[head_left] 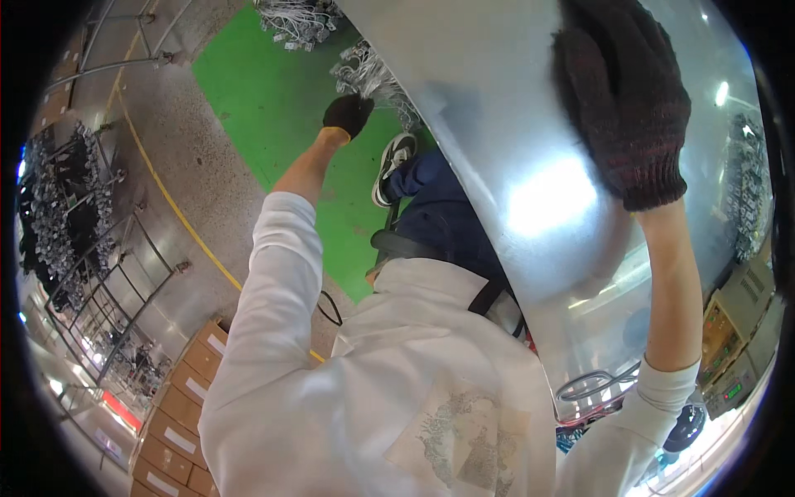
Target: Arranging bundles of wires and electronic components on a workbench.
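grey cable bundle [364, 68] at left hand [349, 114]

the bundle lies ahead and to the right of the dark-gloved left hand, its long axis running beside the metal tabletop [489, 108]; whether the grip is clamped on it cannot be told. the right hand [627, 108] is farther off, over the tabletop, palm hidden, grip unclear.

So it's 1 head-worn fisheye looking steeply down from close above the white shirt [364, 364], with the left edge of the metal table [489, 108] slanting from top middle toward lower right.
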A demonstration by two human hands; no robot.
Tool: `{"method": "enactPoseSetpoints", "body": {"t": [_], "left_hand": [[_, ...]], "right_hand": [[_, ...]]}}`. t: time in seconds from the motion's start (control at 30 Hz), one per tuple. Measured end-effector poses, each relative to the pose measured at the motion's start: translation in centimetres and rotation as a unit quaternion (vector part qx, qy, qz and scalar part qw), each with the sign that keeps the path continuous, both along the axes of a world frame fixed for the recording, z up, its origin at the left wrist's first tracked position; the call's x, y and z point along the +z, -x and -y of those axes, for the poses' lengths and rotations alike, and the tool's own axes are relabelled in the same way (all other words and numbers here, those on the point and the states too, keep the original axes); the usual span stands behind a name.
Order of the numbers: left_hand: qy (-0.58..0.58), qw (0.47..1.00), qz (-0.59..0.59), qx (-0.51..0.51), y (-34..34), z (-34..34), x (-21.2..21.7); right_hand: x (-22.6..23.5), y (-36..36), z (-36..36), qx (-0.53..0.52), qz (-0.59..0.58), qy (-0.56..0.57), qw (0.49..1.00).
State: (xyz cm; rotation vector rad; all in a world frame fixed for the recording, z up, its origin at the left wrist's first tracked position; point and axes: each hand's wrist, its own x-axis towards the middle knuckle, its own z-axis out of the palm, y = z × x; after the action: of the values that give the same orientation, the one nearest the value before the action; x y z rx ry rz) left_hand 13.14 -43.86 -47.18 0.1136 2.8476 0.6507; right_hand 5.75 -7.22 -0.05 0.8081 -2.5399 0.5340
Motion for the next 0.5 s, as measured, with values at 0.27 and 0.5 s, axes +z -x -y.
{"method": "enactPoseSetpoints", "body": {"t": [0.27,0.5], "left_hand": [[0.077,0.988,0.102,-0.089,-3.9,5.0,0.5],[0.061,0.977,0.207,-0.003,-2.9,6.5,10.8]], "right_hand": [[0.0,0.1,-0.2,-0.016,0.03,0.007,0.999],[-0.3,0.0,-1.0,-0.004,0.004,0.037,0.999]]}}
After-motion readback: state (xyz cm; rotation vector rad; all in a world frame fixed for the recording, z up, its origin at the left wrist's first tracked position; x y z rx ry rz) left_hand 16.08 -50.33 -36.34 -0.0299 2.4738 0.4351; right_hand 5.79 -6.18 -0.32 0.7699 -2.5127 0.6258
